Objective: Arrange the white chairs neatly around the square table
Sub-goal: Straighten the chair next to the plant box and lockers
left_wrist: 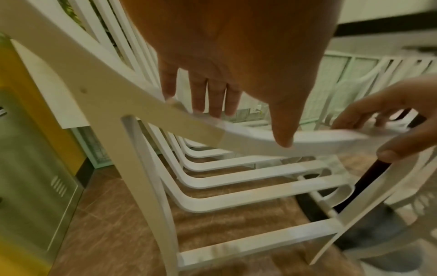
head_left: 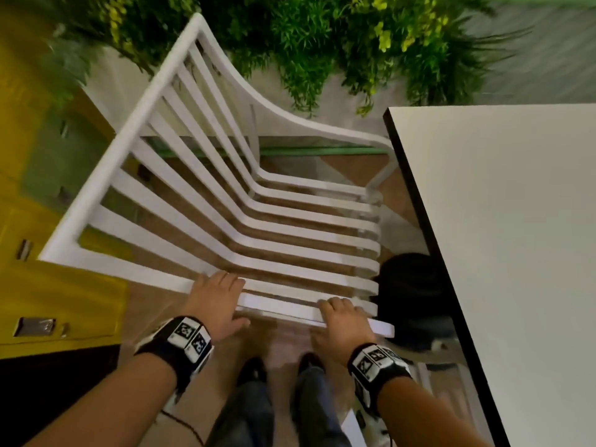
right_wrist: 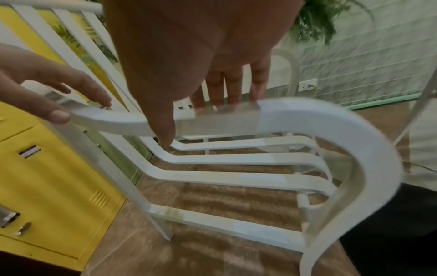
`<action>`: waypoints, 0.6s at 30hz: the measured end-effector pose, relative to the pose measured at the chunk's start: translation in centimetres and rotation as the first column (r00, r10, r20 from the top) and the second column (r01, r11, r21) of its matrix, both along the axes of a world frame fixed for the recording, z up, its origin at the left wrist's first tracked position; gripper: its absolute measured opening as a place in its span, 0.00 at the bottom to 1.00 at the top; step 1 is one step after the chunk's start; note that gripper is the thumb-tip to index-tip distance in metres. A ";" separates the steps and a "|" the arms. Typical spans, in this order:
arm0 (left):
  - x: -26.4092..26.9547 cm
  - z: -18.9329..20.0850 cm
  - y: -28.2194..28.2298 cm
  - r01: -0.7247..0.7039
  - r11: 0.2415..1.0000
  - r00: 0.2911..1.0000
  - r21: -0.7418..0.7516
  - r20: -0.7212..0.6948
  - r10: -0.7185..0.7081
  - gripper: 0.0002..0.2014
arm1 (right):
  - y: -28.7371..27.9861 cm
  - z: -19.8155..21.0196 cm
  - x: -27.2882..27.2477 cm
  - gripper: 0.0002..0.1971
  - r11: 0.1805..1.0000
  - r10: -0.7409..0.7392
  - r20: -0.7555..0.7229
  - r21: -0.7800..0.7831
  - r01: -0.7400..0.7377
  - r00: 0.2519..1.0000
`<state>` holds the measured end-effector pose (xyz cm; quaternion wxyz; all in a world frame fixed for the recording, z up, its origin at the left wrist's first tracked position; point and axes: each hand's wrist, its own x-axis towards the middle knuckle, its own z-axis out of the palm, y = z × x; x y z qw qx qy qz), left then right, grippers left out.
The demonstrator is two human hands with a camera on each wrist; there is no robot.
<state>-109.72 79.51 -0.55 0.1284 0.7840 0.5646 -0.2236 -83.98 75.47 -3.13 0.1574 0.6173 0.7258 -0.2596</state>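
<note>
A white slatted chair [head_left: 122, 133] stands on the brown tiled floor, its seat front facing the square white table [head_left: 500, 221] with a black edge on the right. I stand at the chair's side and look down on it. My left hand [head_left: 216, 295] grips the near armrest [head_left: 280, 308] close to the backrest, fingers on top and thumb underneath. My right hand [head_left: 342, 321] grips the same armrest nearer its front curve. In the left wrist view my left hand [left_wrist: 255, 104] lies over the armrest [left_wrist: 319, 138]. The right wrist view shows my right hand [right_wrist: 189, 104] on the armrest [right_wrist: 307, 115].
Yellow lockers [head_left: 48, 285] stand close behind the chair's backrest on the left. Green plants [head_left: 322, 43] hang on the far wall. The table's black base [head_left: 409, 295] sits just past the seat front. My feet [head_left: 283, 372] are beside the chair. Another white chair [left_wrist: 378, 74] stands beyond.
</note>
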 end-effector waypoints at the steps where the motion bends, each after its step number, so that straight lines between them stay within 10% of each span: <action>1: 0.1 -1.1 0.7 0.009 1.000 1.000 -0.027 -0.024 -0.010 0.38 | 0.8 -1.0 -0.1 0.29 1.000 0.017 0.001 -0.024 -0.017 1.000; 18: 4.3 -2.4 0.0 -0.009 0.997 0.993 -0.080 -0.122 -0.001 0.29 | 3.4 -3.4 3.7 0.13 0.992 0.091 0.005 -0.086 -0.090 0.996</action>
